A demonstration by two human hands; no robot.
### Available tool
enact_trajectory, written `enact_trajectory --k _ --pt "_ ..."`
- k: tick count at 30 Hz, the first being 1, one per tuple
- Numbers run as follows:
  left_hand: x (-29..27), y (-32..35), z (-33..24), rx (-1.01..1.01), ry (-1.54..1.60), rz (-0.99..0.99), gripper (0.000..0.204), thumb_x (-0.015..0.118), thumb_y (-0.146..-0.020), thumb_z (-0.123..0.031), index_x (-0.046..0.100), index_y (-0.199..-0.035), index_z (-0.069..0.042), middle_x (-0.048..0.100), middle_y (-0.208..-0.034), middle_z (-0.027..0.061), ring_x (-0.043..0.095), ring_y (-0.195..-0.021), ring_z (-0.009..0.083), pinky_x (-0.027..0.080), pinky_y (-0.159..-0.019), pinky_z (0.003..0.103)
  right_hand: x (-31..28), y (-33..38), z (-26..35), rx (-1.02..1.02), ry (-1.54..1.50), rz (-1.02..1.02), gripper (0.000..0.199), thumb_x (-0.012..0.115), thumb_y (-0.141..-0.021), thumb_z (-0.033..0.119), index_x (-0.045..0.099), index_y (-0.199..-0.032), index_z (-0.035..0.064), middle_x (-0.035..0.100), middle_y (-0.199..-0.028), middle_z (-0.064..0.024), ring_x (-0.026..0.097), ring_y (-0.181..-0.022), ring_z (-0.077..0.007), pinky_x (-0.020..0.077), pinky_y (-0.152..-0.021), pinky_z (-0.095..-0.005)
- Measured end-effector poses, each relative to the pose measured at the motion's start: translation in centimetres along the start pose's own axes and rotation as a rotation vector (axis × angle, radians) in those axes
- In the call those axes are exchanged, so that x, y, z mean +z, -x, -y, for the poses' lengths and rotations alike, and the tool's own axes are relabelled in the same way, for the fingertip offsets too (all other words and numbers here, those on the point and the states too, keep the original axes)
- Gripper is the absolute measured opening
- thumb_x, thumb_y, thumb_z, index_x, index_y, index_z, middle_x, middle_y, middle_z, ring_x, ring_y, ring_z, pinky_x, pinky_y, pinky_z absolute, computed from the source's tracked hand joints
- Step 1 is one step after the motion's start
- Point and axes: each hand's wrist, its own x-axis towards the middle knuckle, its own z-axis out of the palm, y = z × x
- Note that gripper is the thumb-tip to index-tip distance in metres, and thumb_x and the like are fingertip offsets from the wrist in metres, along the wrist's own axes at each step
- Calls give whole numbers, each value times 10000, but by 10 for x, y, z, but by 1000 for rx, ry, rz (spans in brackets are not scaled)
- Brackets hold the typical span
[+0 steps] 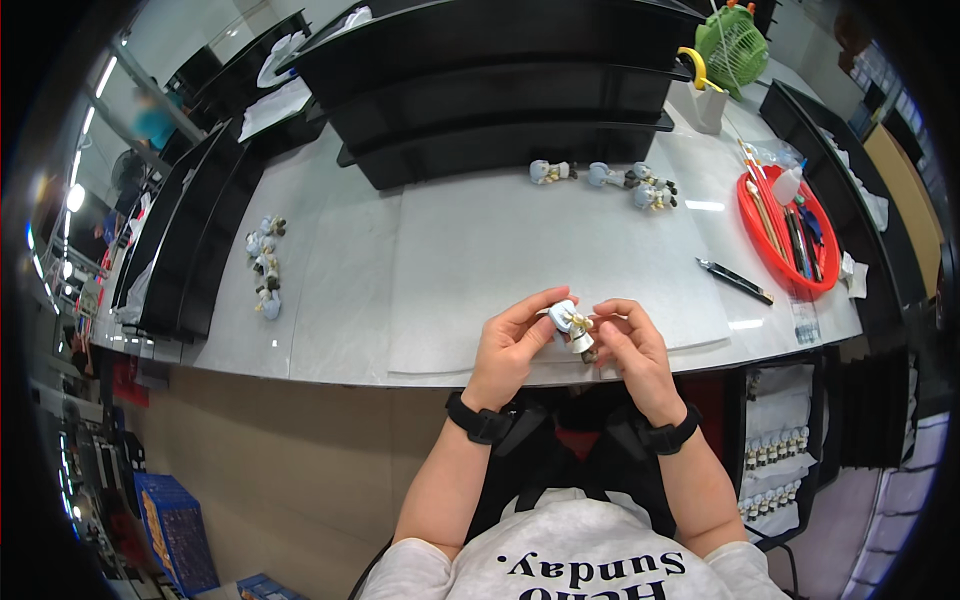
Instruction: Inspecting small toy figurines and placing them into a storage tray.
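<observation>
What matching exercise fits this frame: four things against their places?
Things:
1. figurine
2. pen
3. red tray
4. green fan

Places:
A. far right corner of the table
B. between left hand and right hand
C. lying on the table just left of the tray
D. right edge of the table, holding brushes

Pairs: 1-B, 2-C, 3-D, 4-A

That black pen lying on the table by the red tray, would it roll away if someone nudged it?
Probably a little. The black pen looks slim and round, and it lies flat on the smooth grey table, so a sideways push might roll it. It looks stiff and light, so easy to lift. The red tray beside it would likely stop a roll that way.
</observation>
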Motion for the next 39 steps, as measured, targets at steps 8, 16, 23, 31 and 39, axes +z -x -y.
enact_trajectory --k 8,16,23,31,39 --pt "6 -3 12 82 -186 19 293 471 -819 55 531 -1106 36 550 -1118 123 534 -988 163 410 -871 285 -26 -3 -3 89 -122 223 259 500 -858 52 460 -1114 50 564 -963 -60 544 -858 -104 475 -682 -234" --pt "15 -2 10 70 -322 -69 300 538 -810 -6 521 -1106 34 547 -1105 123 533 -948 163 438 -790 245 -95 55 35 -245 -165 -78 310 568 -780 -50 496 -1073 23 572 -940 -68 559 -853 -114 490 -696 -245" --pt "11 -2 8 74 -395 -54 267 536 -840 -51 518 -1096 21 548 -1083 103 526 -924 135 451 -791 217 -270 143 32 -411 126 -1058 210 606 -771 4 530 -967 12 607 -875 -62 577 -782 -114 462 -690 -230" --pt "9 -1 8 81 -446 -84 250 517 -843 -29 521 -1088 20 550 -1063 102 525 -889 124 448 -775 207 -388 152 -53 351 881 -1056 234 683 -610 26 570 -812 -8 619 -719 -104 606 -677 -176 479 -597 -286" --pt "19 -3 11 87 -419 -141 226 558 -805 -21 553 -1026 27 573 -1006 108 539 -832 133 442 -750 233 -410 143 -105 286 1274 -1092 222 628 -579 23 606 -796 -15 619 -743 -172 607 -731 -306 476 -664 -346"
